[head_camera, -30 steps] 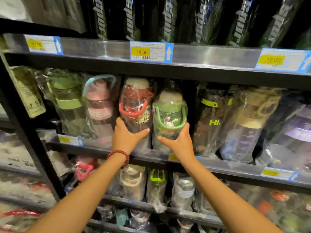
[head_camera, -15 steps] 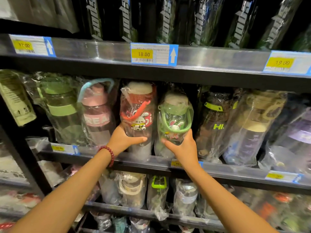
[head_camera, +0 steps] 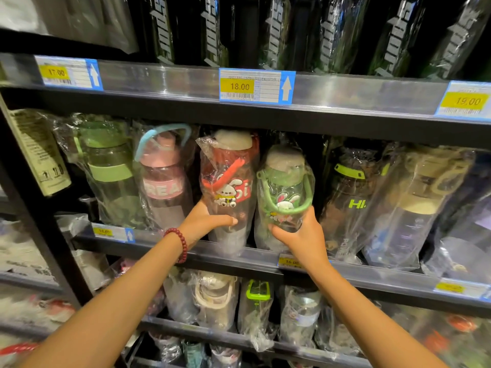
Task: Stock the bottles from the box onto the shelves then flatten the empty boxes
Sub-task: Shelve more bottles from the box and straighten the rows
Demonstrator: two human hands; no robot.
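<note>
The black shelf (head_camera: 265, 257) with a clear price strip along its front edge carries a row of plastic-wrapped bottles. At its middle stand two cartoon-rabbit bottles in loose clear bags. The red bottle (head_camera: 228, 187) has a cream cap, a red carry strap slanting across its body and a white rabbit print; the green bottle (head_camera: 285, 192), just beside it on the right and a little shorter, has a pale cap and a green loop handle hanging down its front. Both stand with the long axis near vertical, caps up, printed faces toward the camera; the red one leans slightly left at the top.

Compared with half a second ago, both bottles sit deeper and more upright on the shelf, and the green one's rabbit faces forward more squarely.

The left hand (head_camera: 204, 221), with a red bead bracelet (head_camera: 179, 244) at the wrist, wraps the red bottle's lower body, thumb across the front. The right hand (head_camera: 300, 235) cups the green bottle's base, fingers curled around it.
</note>
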